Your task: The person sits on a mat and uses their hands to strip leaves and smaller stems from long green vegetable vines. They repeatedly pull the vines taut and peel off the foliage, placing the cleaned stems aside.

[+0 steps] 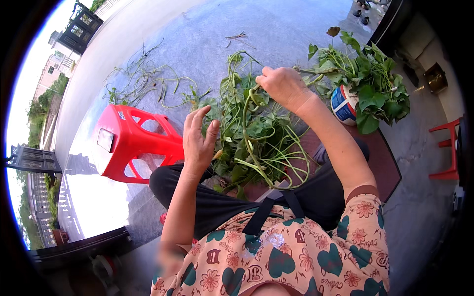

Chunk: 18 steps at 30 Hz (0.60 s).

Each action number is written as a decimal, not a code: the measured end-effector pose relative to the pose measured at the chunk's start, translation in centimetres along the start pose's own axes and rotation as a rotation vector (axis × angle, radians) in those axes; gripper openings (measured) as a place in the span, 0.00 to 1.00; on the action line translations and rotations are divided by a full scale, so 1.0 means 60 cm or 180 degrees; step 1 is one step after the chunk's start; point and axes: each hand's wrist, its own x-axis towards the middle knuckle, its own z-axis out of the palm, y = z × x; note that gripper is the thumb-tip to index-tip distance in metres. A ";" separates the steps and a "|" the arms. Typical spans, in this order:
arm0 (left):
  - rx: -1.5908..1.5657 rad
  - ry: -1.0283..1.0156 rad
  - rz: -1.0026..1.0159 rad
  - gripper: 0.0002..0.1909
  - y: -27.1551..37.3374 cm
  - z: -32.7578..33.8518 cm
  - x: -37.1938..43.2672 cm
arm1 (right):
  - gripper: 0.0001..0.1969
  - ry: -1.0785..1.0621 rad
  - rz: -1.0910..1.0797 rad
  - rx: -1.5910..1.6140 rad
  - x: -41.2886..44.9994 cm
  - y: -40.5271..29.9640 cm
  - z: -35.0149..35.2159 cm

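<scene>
My right hand (283,87) is closed around a thick green vine stem (246,125), which hangs in a curve down towards my lap. To its left, my left hand (200,140) is raised with thumb and fingers apart and nothing in it. Between my knees and beyond them lies a heap of leafy vines (237,159), which look like sweet potato greens. A red, white and blue bucket (342,105) at the right bears a mound of green leaves (372,98) that hides its top. Some stems stretch from that mound towards my right hand.
A red plastic stool (114,142) stands by my left knee. Bare stripped stems (148,83) lie scattered on the concrete floor (200,40). A dark red mat (381,166) is under my right side. Another red stool (446,148) is at the far right, and shoes (361,16) lie at top right.
</scene>
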 end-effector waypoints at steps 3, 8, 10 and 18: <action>-0.1222 -0.0234 -0.0694 0.22 0.033 0.086 -0.012 | 0.01 0.0035 0.0008 0.0114 0.026 -0.042 -0.015; -0.2045 0.0159 -0.1482 0.14 -0.028 0.157 -0.028 | 0.13 0.0779 -0.0193 0.0936 0.006 -0.081 0.007; -0.2773 0.0149 -0.2075 0.14 -0.040 0.140 -0.032 | 0.14 0.1121 0.0054 0.1366 -0.024 -0.083 0.011; -0.3678 0.0158 -0.2518 0.14 -0.041 0.089 -0.074 | 0.11 0.0589 0.2985 0.2392 -0.177 0.023 0.153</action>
